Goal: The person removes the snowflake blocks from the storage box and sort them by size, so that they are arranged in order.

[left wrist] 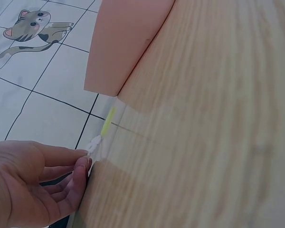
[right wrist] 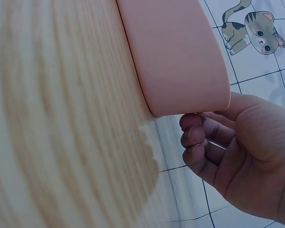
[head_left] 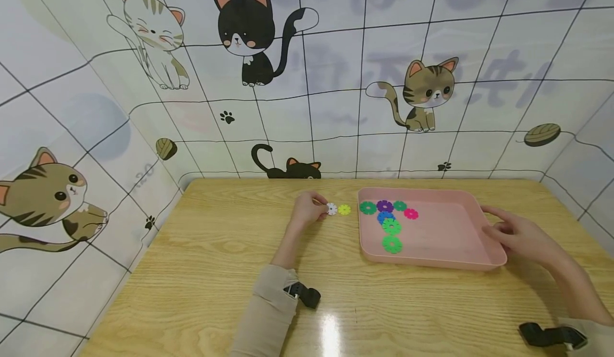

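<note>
My left hand (head_left: 309,209) pinches a small white snowflake disc (head_left: 332,209) between thumb and fingertips, left of the tray. Right beside that disc lies a yellow snowflake disc (head_left: 344,209); in the left wrist view the white disc (left wrist: 94,143) and the yellow disc (left wrist: 108,121) line up edge to edge. The pink tray (head_left: 446,229) is gripped at its right end by my right hand (head_left: 520,237), the thumb over the rim and the other fingers curled against the outside, as the right wrist view shows.
Inside the tray, toward its left side, are several notched discs: green (head_left: 392,244), purple (head_left: 385,206), blue (head_left: 385,217) and pink (head_left: 411,214). The wooden table (head_left: 216,250) ends at a wall (head_left: 336,117) covered with cartoon cats.
</note>
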The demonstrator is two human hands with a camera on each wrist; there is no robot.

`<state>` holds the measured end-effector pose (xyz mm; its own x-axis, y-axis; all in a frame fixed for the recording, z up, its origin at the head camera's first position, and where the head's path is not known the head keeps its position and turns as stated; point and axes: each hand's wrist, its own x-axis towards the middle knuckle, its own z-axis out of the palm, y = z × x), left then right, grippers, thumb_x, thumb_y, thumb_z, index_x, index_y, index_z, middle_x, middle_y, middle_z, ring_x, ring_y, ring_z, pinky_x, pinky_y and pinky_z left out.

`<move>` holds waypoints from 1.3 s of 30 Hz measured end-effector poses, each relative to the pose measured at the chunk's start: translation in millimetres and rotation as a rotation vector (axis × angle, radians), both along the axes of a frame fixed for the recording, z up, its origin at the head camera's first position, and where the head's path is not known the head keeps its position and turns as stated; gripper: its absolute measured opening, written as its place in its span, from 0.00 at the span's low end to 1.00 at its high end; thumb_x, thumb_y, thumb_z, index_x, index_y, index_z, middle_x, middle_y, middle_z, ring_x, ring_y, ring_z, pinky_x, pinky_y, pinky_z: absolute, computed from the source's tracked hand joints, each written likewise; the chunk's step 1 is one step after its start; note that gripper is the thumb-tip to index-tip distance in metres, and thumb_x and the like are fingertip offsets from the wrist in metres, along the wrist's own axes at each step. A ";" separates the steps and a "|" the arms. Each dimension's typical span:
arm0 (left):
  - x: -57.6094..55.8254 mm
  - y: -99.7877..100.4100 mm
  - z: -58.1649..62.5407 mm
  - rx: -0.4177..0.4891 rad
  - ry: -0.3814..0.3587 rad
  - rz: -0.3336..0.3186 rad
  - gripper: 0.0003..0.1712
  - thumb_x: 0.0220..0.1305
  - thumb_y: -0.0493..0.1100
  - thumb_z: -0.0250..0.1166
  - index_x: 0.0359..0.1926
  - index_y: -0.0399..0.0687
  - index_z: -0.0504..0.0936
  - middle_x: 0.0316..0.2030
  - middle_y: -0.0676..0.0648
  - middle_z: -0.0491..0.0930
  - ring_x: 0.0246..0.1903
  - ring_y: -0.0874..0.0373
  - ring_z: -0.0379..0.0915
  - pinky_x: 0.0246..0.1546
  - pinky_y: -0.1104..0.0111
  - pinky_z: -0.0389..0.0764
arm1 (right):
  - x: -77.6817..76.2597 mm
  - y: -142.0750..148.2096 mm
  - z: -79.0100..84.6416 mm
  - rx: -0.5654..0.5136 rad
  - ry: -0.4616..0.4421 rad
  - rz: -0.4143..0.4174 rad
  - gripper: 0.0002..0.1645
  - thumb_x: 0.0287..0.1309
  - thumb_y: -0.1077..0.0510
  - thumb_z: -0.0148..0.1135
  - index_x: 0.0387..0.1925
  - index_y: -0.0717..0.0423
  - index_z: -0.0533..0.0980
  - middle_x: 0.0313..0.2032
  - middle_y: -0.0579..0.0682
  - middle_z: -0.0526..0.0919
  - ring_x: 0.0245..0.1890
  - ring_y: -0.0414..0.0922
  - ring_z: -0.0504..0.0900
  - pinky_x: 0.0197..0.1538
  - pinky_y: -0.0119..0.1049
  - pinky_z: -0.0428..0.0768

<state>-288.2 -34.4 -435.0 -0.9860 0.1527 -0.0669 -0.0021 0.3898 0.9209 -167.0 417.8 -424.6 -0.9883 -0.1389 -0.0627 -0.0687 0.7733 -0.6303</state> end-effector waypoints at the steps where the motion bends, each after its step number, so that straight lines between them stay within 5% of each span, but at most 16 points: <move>1: 0.0 0.0 -0.4 -0.003 0.005 0.000 0.05 0.63 0.28 0.66 0.40 0.30 0.83 0.27 0.40 0.83 0.21 0.59 0.78 0.23 0.74 0.79 | -0.1 -0.2 0.2 0.003 0.002 0.001 0.37 0.77 0.54 0.52 0.75 0.71 0.52 0.36 0.52 0.83 0.25 0.36 0.73 0.27 0.33 0.71; 19: -0.7 -2.4 2.6 -0.015 0.011 0.004 0.06 0.68 0.35 0.66 0.43 0.35 0.83 0.33 0.42 0.82 0.27 0.54 0.81 0.29 0.68 0.82 | 1.9 1.2 -0.5 -0.015 0.026 0.002 0.39 0.76 0.53 0.54 0.74 0.71 0.53 0.40 0.55 0.85 0.28 0.37 0.77 0.30 0.33 0.73; 29: 3.6 9.4 13.3 0.068 0.084 -0.118 0.09 0.69 0.35 0.65 0.47 0.34 0.84 0.35 0.42 0.82 0.36 0.41 0.83 0.35 0.61 0.85 | 0.5 4.1 -4.4 -0.030 0.061 0.032 0.37 0.76 0.56 0.54 0.73 0.73 0.53 0.34 0.51 0.85 0.26 0.37 0.76 0.29 0.32 0.72; 39: 13.1 29.6 24.1 0.132 0.093 -0.203 0.10 0.69 0.35 0.65 0.48 0.32 0.83 0.36 0.41 0.83 0.38 0.39 0.82 0.42 0.56 0.85 | 0.1 5.6 -4.9 -0.078 0.052 0.033 0.38 0.76 0.55 0.53 0.74 0.73 0.51 0.32 0.48 0.84 0.26 0.38 0.76 0.29 0.33 0.73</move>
<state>-275.2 -4.8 -410.8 -0.9353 0.3492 0.0564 0.1512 0.2505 0.9562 -166.9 423.5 -429.6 -0.9847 -0.1743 0.0011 -0.1279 0.7185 -0.6836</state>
